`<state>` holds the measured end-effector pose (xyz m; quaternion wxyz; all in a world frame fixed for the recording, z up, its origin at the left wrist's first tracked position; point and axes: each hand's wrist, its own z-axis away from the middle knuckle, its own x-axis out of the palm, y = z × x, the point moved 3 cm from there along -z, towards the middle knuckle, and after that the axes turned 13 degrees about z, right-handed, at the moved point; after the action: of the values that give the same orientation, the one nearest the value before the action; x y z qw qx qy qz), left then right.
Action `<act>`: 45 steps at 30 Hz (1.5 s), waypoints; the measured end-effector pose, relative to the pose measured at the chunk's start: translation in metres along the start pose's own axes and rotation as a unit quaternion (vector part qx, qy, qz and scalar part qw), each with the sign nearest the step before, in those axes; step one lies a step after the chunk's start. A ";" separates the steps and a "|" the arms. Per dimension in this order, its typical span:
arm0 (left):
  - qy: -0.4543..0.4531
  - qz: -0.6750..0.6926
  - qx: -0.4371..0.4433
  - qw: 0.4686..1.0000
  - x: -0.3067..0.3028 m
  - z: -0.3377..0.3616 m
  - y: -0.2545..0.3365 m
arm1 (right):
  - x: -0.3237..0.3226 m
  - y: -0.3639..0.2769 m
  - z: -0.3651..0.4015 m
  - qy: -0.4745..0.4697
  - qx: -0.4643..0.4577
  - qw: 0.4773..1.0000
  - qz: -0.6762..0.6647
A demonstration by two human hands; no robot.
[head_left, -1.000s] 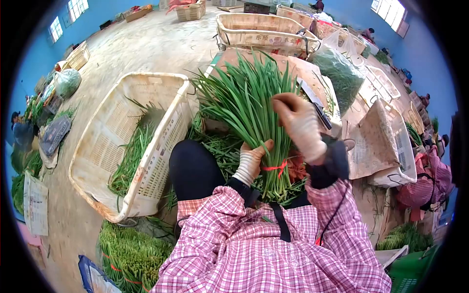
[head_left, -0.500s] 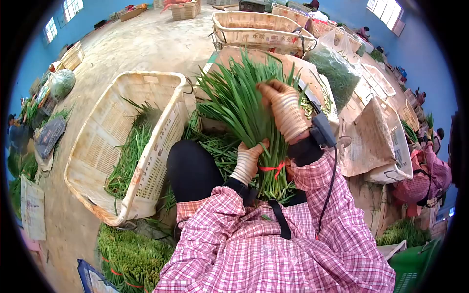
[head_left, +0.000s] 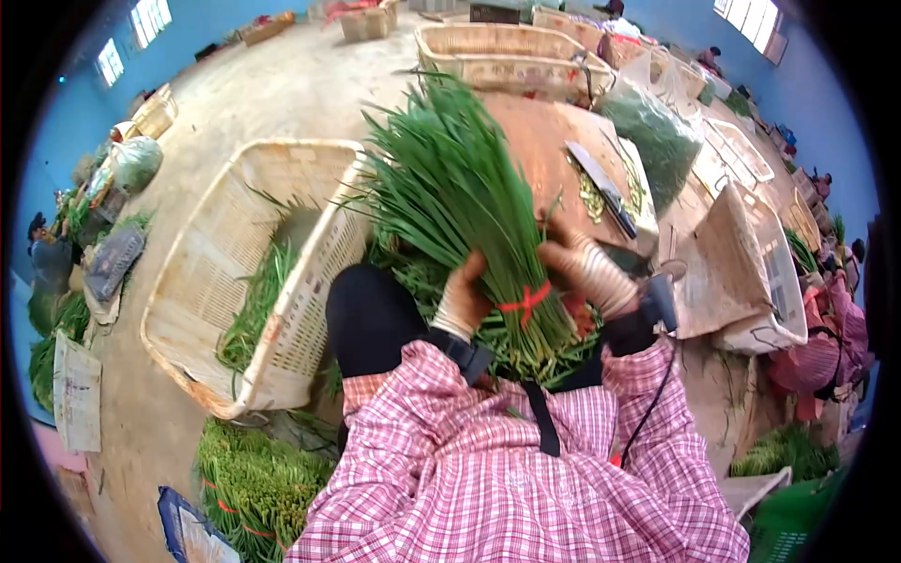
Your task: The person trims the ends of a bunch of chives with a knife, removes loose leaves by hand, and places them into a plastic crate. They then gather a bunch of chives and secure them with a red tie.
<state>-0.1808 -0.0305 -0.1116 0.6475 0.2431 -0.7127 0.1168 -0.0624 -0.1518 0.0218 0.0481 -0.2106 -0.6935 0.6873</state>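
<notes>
A thick bundle of garlic chives [head_left: 460, 178] stands tilted to the left in front of me, its leaves pointing away and its cut stems toward my lap. A red tie [head_left: 525, 301] circles it near the stem end. My left hand [head_left: 465, 296] grips the bundle's left side, just above the tie. On the opposite side my right hand [head_left: 587, 270], slightly blurred, is closed against the stems, its fingers partly hidden. Both hands have pale wrapping. Beyond them, a knife [head_left: 599, 183] lies on a brown board [head_left: 530, 127] among small trimmings.
A crate [head_left: 253, 272] with loose greens stands to my left. Tied green bundles [head_left: 258, 479] lie at lower left. More crates [head_left: 507, 61] stand ahead, beside a clear bag of greens [head_left: 657, 131]. A cardboard-lined crate [head_left: 751, 263] is at right, near another person [head_left: 826, 328].
My right hand has come down from the leaves to the bundle's right side near the tie. The bundle has tilted further left, and the knife on the board now shows.
</notes>
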 end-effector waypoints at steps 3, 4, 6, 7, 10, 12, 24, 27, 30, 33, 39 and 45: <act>0.076 -0.162 0.087 0.980 0.036 0.013 -0.004 | 0.020 0.009 -0.012 0.047 -0.005 0.994 -0.102; 0.077 -0.164 0.092 0.979 0.032 0.009 -0.002 | 0.020 0.023 -0.017 0.079 -0.011 0.987 -0.136; 0.092 -0.161 0.105 0.977 0.024 0.009 0.000 | 0.017 0.035 -0.020 0.117 -0.016 0.975 -0.189; 0.088 -0.136 0.098 0.982 0.024 0.009 0.002 | 0.016 0.035 -0.019 0.121 -0.017 0.971 -0.208; 0.083 -0.122 0.086 0.985 0.022 0.008 0.001 | 0.018 0.025 -0.016 0.140 -0.007 0.969 -0.204; 0.098 -0.238 0.106 0.961 0.025 0.004 0.002 | 0.013 0.031 -0.021 0.173 -0.007 0.979 -0.107; 0.167 -0.133 0.101 0.972 0.015 0.005 -0.009 | -0.045 0.035 -0.009 0.314 0.020 0.949 0.034; 0.184 -0.132 0.090 0.970 0.014 0.006 -0.008 | -0.054 0.007 0.002 0.376 -0.105 0.915 0.104; 0.175 -0.152 0.100 0.968 0.016 0.005 -0.008 | -0.029 -0.026 0.006 0.238 -0.070 0.967 0.058; 0.167 -0.151 0.100 0.969 0.021 0.005 -0.009 | 0.000 -0.036 0.001 0.213 -0.070 0.958 0.178; 0.163 -0.136 0.114 0.971 0.021 0.007 -0.010 | 0.003 -0.002 -0.023 0.185 0.016 0.967 0.175; 0.169 -0.082 0.105 0.977 -0.001 -0.001 0.003 | -0.017 0.009 0.003 0.219 -0.027 0.967 -0.127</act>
<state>-0.1815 -0.0271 -0.1118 0.7370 0.3439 -0.5543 0.1768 -0.0454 -0.1609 0.0164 0.2803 -0.2676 -0.7055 0.5934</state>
